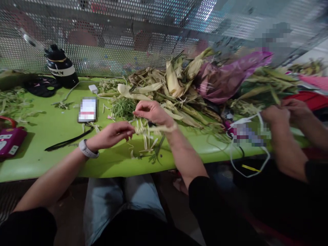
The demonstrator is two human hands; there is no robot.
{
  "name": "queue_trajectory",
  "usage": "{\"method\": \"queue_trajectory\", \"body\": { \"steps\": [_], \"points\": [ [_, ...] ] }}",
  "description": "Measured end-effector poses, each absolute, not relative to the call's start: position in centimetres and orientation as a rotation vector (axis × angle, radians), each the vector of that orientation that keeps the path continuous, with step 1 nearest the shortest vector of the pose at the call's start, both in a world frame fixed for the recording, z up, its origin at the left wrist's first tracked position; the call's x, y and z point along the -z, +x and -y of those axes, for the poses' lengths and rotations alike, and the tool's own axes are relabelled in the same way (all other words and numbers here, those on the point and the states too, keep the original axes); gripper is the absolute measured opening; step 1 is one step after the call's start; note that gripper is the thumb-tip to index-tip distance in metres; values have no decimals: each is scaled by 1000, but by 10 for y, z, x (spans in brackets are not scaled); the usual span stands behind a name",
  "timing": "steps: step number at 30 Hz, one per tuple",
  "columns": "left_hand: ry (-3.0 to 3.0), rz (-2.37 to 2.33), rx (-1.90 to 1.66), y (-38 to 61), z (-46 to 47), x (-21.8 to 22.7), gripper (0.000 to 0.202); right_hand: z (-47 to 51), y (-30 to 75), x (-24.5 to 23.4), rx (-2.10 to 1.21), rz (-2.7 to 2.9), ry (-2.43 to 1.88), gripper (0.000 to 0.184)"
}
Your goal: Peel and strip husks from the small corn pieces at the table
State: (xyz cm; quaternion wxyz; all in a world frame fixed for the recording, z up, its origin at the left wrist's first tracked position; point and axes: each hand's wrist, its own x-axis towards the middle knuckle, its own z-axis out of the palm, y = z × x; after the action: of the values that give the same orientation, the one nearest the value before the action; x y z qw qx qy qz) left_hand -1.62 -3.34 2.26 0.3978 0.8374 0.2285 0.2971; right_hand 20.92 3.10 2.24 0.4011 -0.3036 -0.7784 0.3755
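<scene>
My left hand (pixel 112 134), with a white watch at the wrist, is closed in a pinch on pale corn husk strips (pixel 146 131) just above the green table (pixel 38 160). My right hand (pixel 151 112) is curled over the same bundle of strips, gripping their upper end. Loose husk scraps (pixel 147 150) lie on the table under my hands. A heap of corn husks and cobs (pixel 174 89) rises just beyond my right hand, with a small mound of green threads (pixel 123 108) beside it.
A phone (pixel 87 109) on a white cable lies left of the pile. A black bottle (pixel 61 66) stands at the back left, a magenta device (pixel 10 140) at the left edge. Another person's hands (pixel 284 112) work husks at the right. A purple bag (pixel 228 73) lies in the heap.
</scene>
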Motion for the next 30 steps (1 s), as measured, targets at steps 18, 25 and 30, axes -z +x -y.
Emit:
{"method": "queue_trajectory", "body": {
  "steps": [18, 25, 30],
  "points": [
    [1841, -1331, -1150, -27, -2, 4, 11, -7, 161, 1, -1186, 1773, -710, 30],
    [2197, -1471, -1122, -30, -2, 12, 14, 4, 152, 6, -982, 1995, -825, 27],
    [2626, -1446, -784, -26, 10, 3, 25, 10, 168, -16, -843, 2144, -829, 31]
  ]
}}
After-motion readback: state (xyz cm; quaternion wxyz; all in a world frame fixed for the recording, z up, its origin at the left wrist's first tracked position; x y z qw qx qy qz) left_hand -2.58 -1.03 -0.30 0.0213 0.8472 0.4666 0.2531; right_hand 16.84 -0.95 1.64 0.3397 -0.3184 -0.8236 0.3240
